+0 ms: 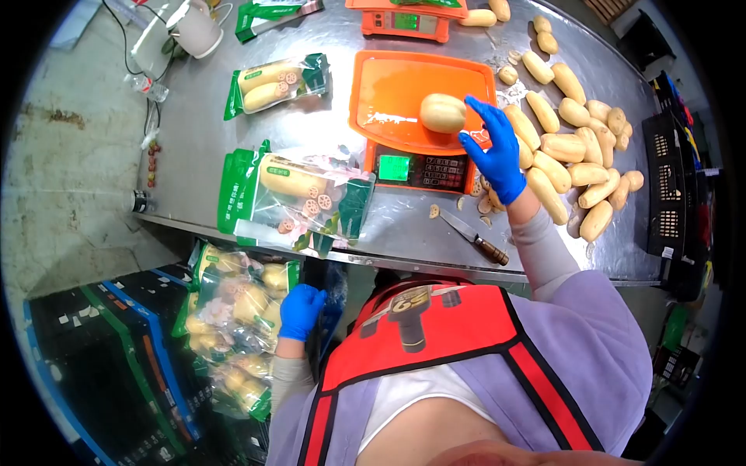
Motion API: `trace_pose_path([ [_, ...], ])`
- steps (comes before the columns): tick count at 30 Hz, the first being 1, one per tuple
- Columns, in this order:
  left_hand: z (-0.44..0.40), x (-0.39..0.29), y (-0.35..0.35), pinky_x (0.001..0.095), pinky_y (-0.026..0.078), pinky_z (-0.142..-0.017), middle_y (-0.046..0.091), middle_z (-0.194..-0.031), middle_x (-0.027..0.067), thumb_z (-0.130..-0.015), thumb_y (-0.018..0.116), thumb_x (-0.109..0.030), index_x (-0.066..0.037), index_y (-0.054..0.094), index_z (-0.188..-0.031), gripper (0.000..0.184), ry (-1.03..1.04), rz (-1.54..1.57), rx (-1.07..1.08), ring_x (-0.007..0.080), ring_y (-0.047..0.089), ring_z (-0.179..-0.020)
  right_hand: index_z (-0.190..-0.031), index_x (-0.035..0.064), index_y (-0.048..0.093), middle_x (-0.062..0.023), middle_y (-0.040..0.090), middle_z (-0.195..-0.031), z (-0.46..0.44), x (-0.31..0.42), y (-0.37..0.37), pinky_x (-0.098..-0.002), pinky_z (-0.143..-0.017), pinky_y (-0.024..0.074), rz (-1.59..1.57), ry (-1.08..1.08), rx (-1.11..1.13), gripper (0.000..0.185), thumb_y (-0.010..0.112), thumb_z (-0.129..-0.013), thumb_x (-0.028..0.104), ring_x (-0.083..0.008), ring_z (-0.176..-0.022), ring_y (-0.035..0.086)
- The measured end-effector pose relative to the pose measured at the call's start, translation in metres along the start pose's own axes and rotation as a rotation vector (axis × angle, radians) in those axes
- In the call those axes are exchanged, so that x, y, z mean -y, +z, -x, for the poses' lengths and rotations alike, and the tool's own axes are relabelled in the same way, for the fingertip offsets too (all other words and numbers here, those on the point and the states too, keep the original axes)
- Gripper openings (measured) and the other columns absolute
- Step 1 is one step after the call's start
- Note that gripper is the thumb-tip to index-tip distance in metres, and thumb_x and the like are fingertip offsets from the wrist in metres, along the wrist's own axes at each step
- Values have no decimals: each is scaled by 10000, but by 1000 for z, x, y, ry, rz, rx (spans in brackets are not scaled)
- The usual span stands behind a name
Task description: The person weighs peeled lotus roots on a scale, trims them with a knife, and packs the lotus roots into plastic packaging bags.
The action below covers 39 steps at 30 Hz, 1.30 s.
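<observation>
My right hand, in a blue glove, is over the right edge of the orange scale tray. Its fingers are apart, beside a pale lotus root piece lying on the tray. Below the tray the scale's display glows green. My left hand, also gloved in blue, is low beside packed bags under the table edge; its fingers are curled together, and what they hold, if anything, is hidden. A filled bag lies left of the scale, another farther back.
Many loose lotus roots lie right of the scale. A knife rests near the table's front edge, by small cut slices. A second orange scale stands at the back. Black crates are at the right, a white kettle back left.
</observation>
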<state>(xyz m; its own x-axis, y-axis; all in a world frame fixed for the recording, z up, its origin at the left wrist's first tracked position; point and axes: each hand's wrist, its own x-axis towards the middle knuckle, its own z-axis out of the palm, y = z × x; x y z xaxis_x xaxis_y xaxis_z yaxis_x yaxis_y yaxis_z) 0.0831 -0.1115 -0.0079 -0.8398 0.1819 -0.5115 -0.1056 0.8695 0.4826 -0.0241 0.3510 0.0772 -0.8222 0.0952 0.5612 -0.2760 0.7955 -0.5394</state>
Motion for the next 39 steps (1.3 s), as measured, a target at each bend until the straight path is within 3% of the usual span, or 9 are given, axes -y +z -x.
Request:
trace_pose_path([
  [3,2,5,8,354,493,-818,573,-1169,161,-778,701,-260,-57,632,-1075,366,372,128,-125,273,602,-972,-1315,115,458,-132,503,-1269,-17,-21,12,-378,-994,368,17,-36,145,623,681,-733,119,-294,-1175,466],
  [4,5,-18,4,328,484,-844,522,-1251,161,-755,727,-227,-42,595,-1147,453,200,359,-100,234,580,-1037,-1333,99,428,-121,460,-1337,-20,-27,21,-375,-1046,319,2,-16,277,662,691,-726,87,-288,-1238,419],
  [13,-59,-96,6,235,441,-630,668,-860,69,-881,605,-283,-19,631,-939,272,-222,1185,71,81,556,-677,-1321,49,387,-107,518,-1183,39,45,23,-303,-861,466,-569,259,407,668,722,-763,202,-191,-1049,532],
  [18,-62,-111,13,205,396,-567,647,-783,48,-887,593,-266,-51,604,-809,229,-93,1272,1,61,510,-603,-1253,84,454,-23,567,-1048,80,77,62,-191,-664,442,-1253,1108,802,507,581,-862,380,-74,-854,537],
  [23,-59,-102,15,217,395,-546,558,-670,5,-890,577,-222,-44,599,-781,209,-31,1206,-70,69,495,-582,-1223,57,468,-38,565,-1071,77,96,121,-218,-735,462,-1350,1045,752,444,586,-876,307,-93,-911,544],
  [25,-56,-96,14,226,393,-568,558,-697,5,-888,551,-182,-52,594,-794,166,-23,1167,-75,78,491,-615,-1209,31,466,-56,564,-1070,74,104,136,-259,-819,461,-1079,492,835,441,628,-855,238,-124,-959,540],
  [29,-52,-81,17,233,428,-553,573,-703,9,-901,508,-160,-26,595,-809,184,15,1153,-89,89,544,-622,-1207,11,467,-77,563,-1094,63,103,149,-283,-865,448,-1276,556,982,432,629,-826,136,-138,-985,532],
  [33,-46,-81,17,238,436,-560,584,-717,18,-899,507,-151,-15,596,-833,175,35,1265,-82,94,562,-642,-1186,40,543,-33,590,-1045,70,111,164,-251,-809,454,-1293,610,1023,354,597,-850,135,-115,-932,555],
  [39,-41,-80,14,226,424,-562,588,-702,10,-903,536,-187,-29,603,-823,189,15,1134,-69,73,533,-616,-632,42,605,-14,560,-547,80,136,189,-282,-434,400,-880,417,736,249,602,-858,146,-99,-485,521],
])
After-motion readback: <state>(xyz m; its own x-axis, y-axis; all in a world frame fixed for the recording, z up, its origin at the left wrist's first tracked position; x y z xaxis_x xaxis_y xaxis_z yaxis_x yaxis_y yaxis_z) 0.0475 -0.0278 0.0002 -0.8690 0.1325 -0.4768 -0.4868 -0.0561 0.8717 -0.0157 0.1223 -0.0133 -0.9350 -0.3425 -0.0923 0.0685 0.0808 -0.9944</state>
